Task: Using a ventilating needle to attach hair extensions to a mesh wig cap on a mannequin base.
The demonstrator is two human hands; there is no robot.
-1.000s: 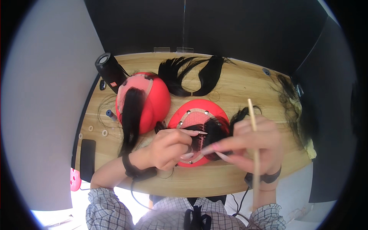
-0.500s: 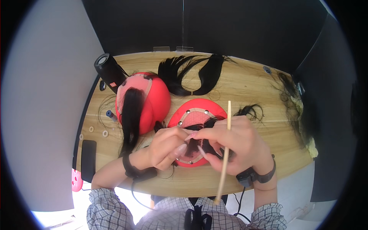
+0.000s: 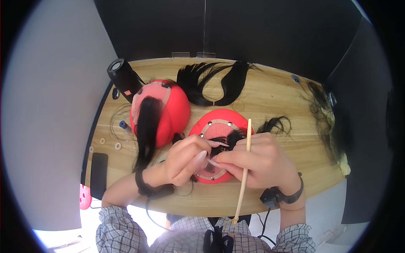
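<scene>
In front of me a red dome-shaped form (image 3: 221, 114) carries a pale net cap (image 3: 219, 129), pinned round its edge, with black hair (image 3: 235, 137) over it. My left hand (image 3: 185, 158) rests at the cap's left side, fingers bent and one fingertip stretched over the hair; what its pinch holds is hidden. On the other side my right hand (image 3: 263, 158) is closed, thumb and finger meeting over the net. A thin wooden stick (image 3: 240, 198) crosses this hand, held between its fingers and slanting down toward me. Any strands at the fingertips are too fine to tell.
Behind my left hand stands another red form (image 3: 179, 111) with a net and a long black hair bundle (image 3: 147, 130). A tied hair hank (image 3: 232, 86) lies farther back. A black cylindrical speaker (image 3: 124, 78), small rings (image 3: 118, 146) and a dark phone-like slab (image 3: 99, 173) are at left; loose hair (image 3: 322, 122) at right.
My right thumb and finger have come together over the net. The stick's upper end has dropped a little and shifted left. A left fingertip now reaches out over the hair.
</scene>
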